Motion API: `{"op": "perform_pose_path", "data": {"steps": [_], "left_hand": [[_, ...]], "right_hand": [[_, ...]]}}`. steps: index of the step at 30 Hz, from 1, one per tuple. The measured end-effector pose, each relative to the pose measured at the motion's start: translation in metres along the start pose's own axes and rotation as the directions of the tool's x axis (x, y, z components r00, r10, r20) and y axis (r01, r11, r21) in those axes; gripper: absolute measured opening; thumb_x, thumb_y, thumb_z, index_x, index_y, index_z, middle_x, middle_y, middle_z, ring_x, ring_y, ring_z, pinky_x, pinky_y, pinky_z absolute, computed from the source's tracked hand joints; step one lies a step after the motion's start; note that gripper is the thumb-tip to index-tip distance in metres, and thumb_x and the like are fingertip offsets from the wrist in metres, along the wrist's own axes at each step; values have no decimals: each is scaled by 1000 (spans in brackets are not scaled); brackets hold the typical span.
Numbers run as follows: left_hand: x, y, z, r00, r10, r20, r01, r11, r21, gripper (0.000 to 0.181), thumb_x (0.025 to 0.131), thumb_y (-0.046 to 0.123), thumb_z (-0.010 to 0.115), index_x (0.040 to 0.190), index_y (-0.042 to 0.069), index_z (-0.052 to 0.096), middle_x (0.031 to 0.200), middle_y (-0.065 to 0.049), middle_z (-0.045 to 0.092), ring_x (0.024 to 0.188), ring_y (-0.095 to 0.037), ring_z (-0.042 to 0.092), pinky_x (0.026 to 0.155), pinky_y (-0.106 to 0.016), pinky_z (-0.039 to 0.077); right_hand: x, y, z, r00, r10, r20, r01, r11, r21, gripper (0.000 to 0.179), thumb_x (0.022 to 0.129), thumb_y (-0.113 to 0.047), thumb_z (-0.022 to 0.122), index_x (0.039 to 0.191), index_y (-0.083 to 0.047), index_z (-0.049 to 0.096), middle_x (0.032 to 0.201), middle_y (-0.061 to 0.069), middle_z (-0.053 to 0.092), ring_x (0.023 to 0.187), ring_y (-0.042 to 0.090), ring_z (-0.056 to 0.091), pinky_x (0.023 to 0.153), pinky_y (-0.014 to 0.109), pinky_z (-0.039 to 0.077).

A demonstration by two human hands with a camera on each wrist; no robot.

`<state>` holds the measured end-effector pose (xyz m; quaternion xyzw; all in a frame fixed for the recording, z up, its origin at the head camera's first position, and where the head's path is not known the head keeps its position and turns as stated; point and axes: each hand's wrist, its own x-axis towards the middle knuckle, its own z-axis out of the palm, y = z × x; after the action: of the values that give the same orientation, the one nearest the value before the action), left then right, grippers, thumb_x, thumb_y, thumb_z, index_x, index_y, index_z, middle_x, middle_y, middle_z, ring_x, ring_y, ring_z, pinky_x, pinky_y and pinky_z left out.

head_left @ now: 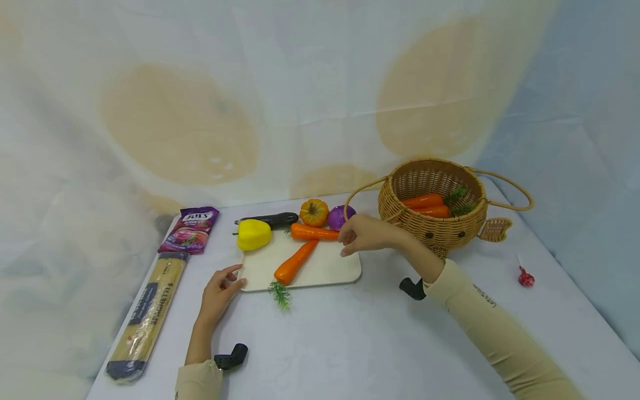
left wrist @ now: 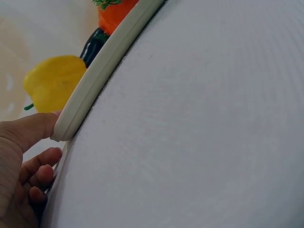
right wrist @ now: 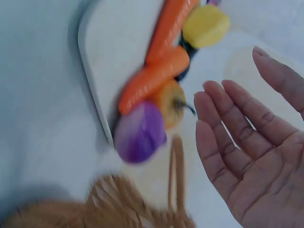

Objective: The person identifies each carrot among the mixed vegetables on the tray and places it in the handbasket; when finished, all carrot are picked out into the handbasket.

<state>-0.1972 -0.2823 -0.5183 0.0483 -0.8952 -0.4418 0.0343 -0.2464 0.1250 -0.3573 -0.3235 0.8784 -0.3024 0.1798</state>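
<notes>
My left hand rests at the left edge of a cream tray. Its thumb touches the tray's near corner, with the other fingers loosely bent beside it. My right hand hovers over the tray's right end, beside the basket. Its palm is empty and its fingers spread in the right wrist view. One carrot lies slanted on the tray, its green top past the near edge. Another carrot lies across the back, near a yellow bell pepper, an eggplant, a small pumpkin and a purple onion.
A wicker basket with raised loop handles stands at the right, carrots inside. A purple snack bag and a spaghetti pack lie along the left edge. A red wrapped lollipop lies at the far right.
</notes>
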Motion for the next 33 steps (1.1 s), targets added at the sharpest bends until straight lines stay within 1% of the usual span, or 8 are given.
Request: {"op": "perform_pose_path", "data": {"steps": [4, 11, 18, 21, 23, 27, 31, 33], "left_hand": [[0, 0, -1, 1000, -4, -1, 4, 1000, -1, 41, 93, 28, 70, 133, 17, 64, 107, -10, 55, 83, -15, 42, 73, -28, 34], [0, 0, -1, 1000, 13, -5, -13, 1000, 3, 41, 93, 27, 70, 133, 16, 64, 107, -9, 55, 83, -15, 42, 73, -27, 34], [1, -1, -1, 1000, 22, -16, -21, 1000, 4, 40, 93, 27, 70, 132, 16, 64, 105, -9, 54, 82, -15, 42, 73, -27, 34], [2, -2, -1, 1000, 26, -12, -26, 1000, 3, 40, 93, 27, 69, 132, 16, 64, 105, -8, 54, 82, -15, 42, 73, -27, 34], [2, -3, -1, 1000, 25, -13, -25, 1000, 2, 40, 93, 27, 70, 132, 17, 64, 105, -8, 54, 82, -15, 42, 73, -26, 34], [1, -2, -1, 1000, 21, -19, -21, 1000, 5, 41, 93, 27, 70, 132, 17, 64, 104, -7, 54, 82, -16, 42, 72, -26, 34], [0, 0, -1, 1000, 23, -14, -23, 1000, 7, 41, 93, 28, 70, 132, 17, 64, 105, -7, 54, 83, -16, 42, 72, -27, 34], [-1, 0, 0, 1000, 22, -11, -22, 1000, 5, 41, 93, 28, 70, 132, 18, 64, 105, -6, 54, 83, -17, 43, 73, -27, 35]], "right_hand": [[11, -2, 20, 999, 31, 16, -32, 998, 49, 32, 85, -17, 78, 108, 4, 71, 92, 6, 72, 86, 15, 65, 79, 29, 54], [31, 2, 56, 992, 112, -50, -109, 992, 64, 31, 84, -25, 78, 101, 0, 74, 92, 6, 72, 85, 14, 64, 80, 31, 54], [51, -9, 93, 961, 237, -141, -226, 970, 90, 39, 86, -39, 75, 97, -1, 76, 92, 9, 73, 81, 19, 64, 75, 34, 53], [58, -16, 106, 942, 278, -189, -263, 960, 99, 41, 88, -43, 72, 88, -2, 71, 78, 4, 66, 70, 17, 56, 65, 30, 46], [63, -21, 113, 926, 298, -230, -280, 954, 108, 43, 89, -46, 70, 77, -5, 64, 66, 1, 55, 61, 16, 47, 57, 27, 37], [73, -30, 125, 874, 354, -332, -338, 935, 107, 55, 90, -53, 66, 61, -12, 45, 59, -2, 35, 55, 13, 33, 51, 25, 25], [81, -35, 134, 813, 390, -433, -393, 915, 88, 62, 89, -57, 65, 54, -13, 39, 58, -2, 30, 59, 17, 39, 52, 28, 26], [84, -36, 137, 793, 402, -458, -415, 907, 77, 64, 89, -60, 63, 53, -13, 40, 57, -1, 31, 61, 20, 45, 52, 29, 28]]}}
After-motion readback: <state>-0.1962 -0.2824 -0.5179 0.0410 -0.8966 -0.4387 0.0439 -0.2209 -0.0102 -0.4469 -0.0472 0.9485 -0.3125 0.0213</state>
